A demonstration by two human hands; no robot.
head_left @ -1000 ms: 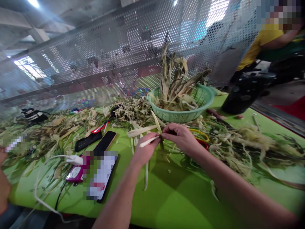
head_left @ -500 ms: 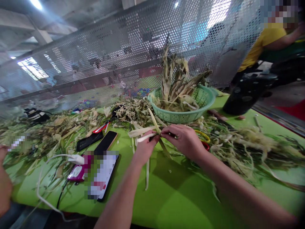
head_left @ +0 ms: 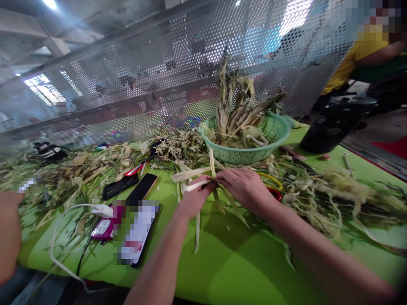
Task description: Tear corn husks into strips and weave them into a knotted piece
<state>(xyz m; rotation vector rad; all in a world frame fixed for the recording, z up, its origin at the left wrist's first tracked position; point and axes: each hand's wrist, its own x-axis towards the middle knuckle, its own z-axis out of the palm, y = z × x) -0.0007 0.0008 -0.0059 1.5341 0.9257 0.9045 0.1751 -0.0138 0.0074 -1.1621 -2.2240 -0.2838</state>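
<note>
My left hand (head_left: 193, 199) and my right hand (head_left: 246, 187) meet above the green table (head_left: 241, 262), both pinched on a bundle of pale leaf strips (head_left: 203, 174). The strips fan out from the pinch point: whitish ones point left and up, greenish ones hang down toward the table. One long strip (head_left: 197, 232) dangles below my left hand. A teal plastic basket (head_left: 254, 150) heaped with dried leaves stands just behind my hands.
Loose leaves (head_left: 95, 169) litter the table's back and right side. Phones (head_left: 140, 224), a black case and a white cable (head_left: 73, 209) lie at left. Yellow and red rings (head_left: 274, 186) lie beside my right hand. Another person's hand (head_left: 8, 233) shows at far left; a perforated metal screen stands behind.
My hands have stayed together on the strips and shifted slightly. The greenish strips under my right hand have swung down and spread lower toward the table.
</note>
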